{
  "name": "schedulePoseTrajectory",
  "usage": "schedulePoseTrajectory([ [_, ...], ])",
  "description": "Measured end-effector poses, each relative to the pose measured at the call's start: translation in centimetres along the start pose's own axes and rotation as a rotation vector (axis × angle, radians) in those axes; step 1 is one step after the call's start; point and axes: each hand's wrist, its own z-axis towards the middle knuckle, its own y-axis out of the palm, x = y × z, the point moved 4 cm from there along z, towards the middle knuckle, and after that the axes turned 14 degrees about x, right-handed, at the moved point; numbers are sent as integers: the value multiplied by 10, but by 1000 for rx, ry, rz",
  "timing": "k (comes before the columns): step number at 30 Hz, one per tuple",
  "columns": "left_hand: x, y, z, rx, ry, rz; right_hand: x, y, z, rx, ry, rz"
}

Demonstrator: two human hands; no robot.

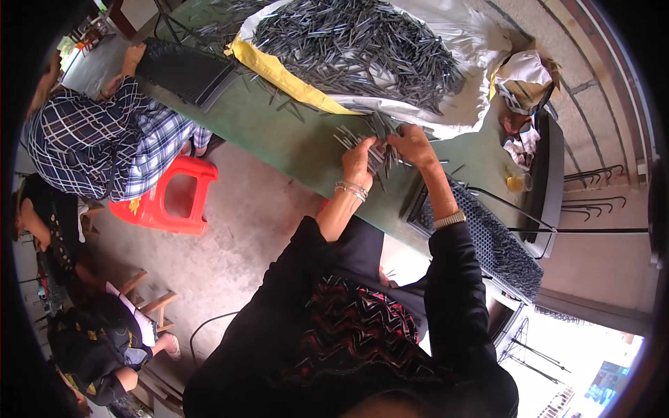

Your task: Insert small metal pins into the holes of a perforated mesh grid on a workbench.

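My left hand (358, 160), a bracelet on its wrist, is closed around a bunch of thin dark grey strips (385, 161) whose ends stick out on several sides. Close beside it my right hand (414, 145), with a wristband below, pinches strips at the right side of the same bunch. Both hands are over the green table (289, 143), just in front of a white sack (475, 111) with a yellow edge. Heaped on that sack is a large pile of similar dark strips (355, 52). My fingers partly hide the strips they grip.
A black perforated panel (498, 240) stands at the table's right, by my right forearm. A cup of amber liquid (517, 180) and crumpled cloths (521, 143) are at the right end. Left, a person in checks (90, 143) sits near a red stool (182, 198) and a dark panel (185, 70).
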Motion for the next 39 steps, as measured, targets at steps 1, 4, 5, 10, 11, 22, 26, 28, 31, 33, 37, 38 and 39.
schedulePoseTrajectory([
  [1, -1, 3, 0, -5, -2, 0, 2, -2, -2, 5, 0, -3],
  [4, -6, 14, 3, -63, -77, -74, 6, -7, -6, 116, -34, -69],
  [5, -9, 16, 5, -79, -100, -57, 6, -8, -8, 153, -80, -89],
  [10, -19, 15, 23, -138, -108, -58, -8, 3, -21, 293, -186, -99],
  [11, -19, 13, 26, -207, -124, -75, -12, 4, -24, 291, -191, -97],
  [22, -11, 34, -7, -295, -43, 59, -25, 17, -48, 509, -187, -386],
  [26, -15, 28, 1, -212, -93, 63, -31, 13, -59, 559, -131, -440],
  [28, -14, 28, 0, -154, -32, 93, -22, 3, -58, 536, -110, -302],
  [31, -4, 30, -21, -258, 61, 228, -12, -15, -55, 622, -150, -239],
  [33, -13, 31, -14, -273, 95, 236, -12, -26, -49, 613, -110, 281],
  [37, -11, 32, -32, -371, 787, 564, -16, -12, -62, 478, 244, 755],
  [38, -14, 29, -38, -387, 861, 635, -16, -13, -65, 423, 273, 736],
  [39, -14, 26, -42, -399, 940, 706, -17, -11, -69, 426, 273, 738],
])
